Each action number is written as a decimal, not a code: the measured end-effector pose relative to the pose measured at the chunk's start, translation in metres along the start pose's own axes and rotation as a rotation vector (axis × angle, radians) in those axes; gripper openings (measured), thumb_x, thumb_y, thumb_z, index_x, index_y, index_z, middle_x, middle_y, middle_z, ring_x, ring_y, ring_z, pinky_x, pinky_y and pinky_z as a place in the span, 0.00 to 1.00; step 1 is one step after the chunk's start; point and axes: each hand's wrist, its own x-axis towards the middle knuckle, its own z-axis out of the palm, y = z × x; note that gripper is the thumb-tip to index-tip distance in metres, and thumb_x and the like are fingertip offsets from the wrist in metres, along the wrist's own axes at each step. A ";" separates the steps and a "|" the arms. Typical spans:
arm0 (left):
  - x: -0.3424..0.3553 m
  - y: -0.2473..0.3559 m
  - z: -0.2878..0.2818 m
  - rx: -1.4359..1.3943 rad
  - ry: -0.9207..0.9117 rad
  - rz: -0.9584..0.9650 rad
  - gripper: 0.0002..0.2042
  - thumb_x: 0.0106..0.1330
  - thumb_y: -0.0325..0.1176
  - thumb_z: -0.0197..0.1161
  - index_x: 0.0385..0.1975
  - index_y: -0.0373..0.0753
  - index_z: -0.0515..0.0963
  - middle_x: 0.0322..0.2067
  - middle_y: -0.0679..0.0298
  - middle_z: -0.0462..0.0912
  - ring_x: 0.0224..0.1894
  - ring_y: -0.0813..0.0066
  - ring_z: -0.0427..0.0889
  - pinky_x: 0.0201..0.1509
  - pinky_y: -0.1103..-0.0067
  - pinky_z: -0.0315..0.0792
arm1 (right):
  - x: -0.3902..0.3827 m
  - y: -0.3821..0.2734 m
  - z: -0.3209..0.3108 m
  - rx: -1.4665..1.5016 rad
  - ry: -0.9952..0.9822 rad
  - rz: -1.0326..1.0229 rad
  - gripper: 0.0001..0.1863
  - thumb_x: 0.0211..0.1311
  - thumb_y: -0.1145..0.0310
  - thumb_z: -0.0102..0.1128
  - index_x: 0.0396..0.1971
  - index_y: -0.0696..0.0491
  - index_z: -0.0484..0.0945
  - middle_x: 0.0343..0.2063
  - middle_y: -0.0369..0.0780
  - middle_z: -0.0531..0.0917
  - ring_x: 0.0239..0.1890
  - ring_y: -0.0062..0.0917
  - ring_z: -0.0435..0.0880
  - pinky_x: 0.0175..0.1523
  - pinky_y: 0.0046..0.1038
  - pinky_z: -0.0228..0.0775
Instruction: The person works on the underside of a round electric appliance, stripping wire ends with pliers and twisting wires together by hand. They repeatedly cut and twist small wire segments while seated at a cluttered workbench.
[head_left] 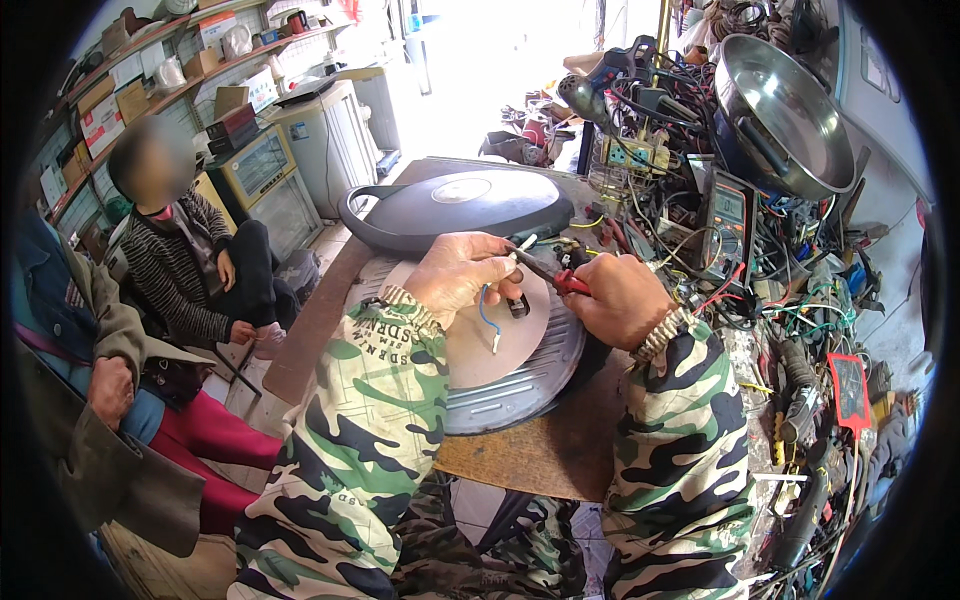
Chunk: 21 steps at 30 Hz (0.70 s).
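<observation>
- left grip [465, 275]: fingertips pinched on small white lead [527, 243], exact held part mostly hidden by fingers
- right grip [625, 300]: clenched around red-handled pliers [572, 283], dark nose pointing at left fingertips; can't tell if the nose bites the lead
- round ribbed appliance base [500, 408]: lying on wooden surface [540, 463], close to near edge, under both hands
- pale disc [470, 362]: on the middle of the base
- blue wire [489, 318]: hangs below left fingers, white end over the disc
- dark cylindrical part [519, 306]: just beside blue wire, over the disc
- dark oval shell [460, 208]: behind base, toward far edge of surface
- multimeter [727, 215]: among tangled wires, off toward right edge of surface
- steel pan [785, 115]: tilted, beyond far right corner
- two seated people: past left edge, one in striped top [185, 280], one in magenta trousers [215, 450]
</observation>
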 end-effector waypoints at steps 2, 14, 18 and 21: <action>0.000 0.000 0.000 0.000 -0.008 -0.003 0.17 0.71 0.30 0.64 0.54 0.27 0.76 0.39 0.59 0.85 0.35 0.78 0.86 0.34 0.86 0.76 | 0.000 -0.001 0.000 -0.009 -0.007 0.008 0.14 0.60 0.61 0.64 0.32 0.58 0.86 0.31 0.54 0.86 0.39 0.50 0.86 0.47 0.45 0.78; 0.002 -0.002 0.001 -0.058 0.034 0.020 0.17 0.68 0.26 0.64 0.52 0.23 0.75 0.37 0.52 0.85 0.33 0.68 0.88 0.30 0.83 0.76 | 0.003 0.000 0.014 -0.010 0.045 0.007 0.13 0.60 0.60 0.67 0.35 0.55 0.86 0.29 0.52 0.85 0.37 0.50 0.85 0.45 0.44 0.77; 0.003 -0.004 0.000 -0.081 0.012 0.021 0.18 0.69 0.27 0.63 0.54 0.22 0.74 0.37 0.52 0.85 0.32 0.68 0.88 0.30 0.83 0.76 | 0.004 0.002 0.005 0.005 0.025 -0.005 0.14 0.59 0.59 0.67 0.32 0.56 0.87 0.29 0.54 0.85 0.38 0.50 0.86 0.46 0.45 0.78; 0.004 -0.005 -0.002 -0.087 0.007 0.023 0.19 0.69 0.26 0.63 0.56 0.21 0.72 0.38 0.50 0.84 0.33 0.68 0.88 0.30 0.83 0.76 | 0.005 0.007 0.005 0.042 0.017 -0.011 0.14 0.59 0.60 0.67 0.30 0.57 0.86 0.28 0.54 0.85 0.37 0.50 0.86 0.44 0.45 0.77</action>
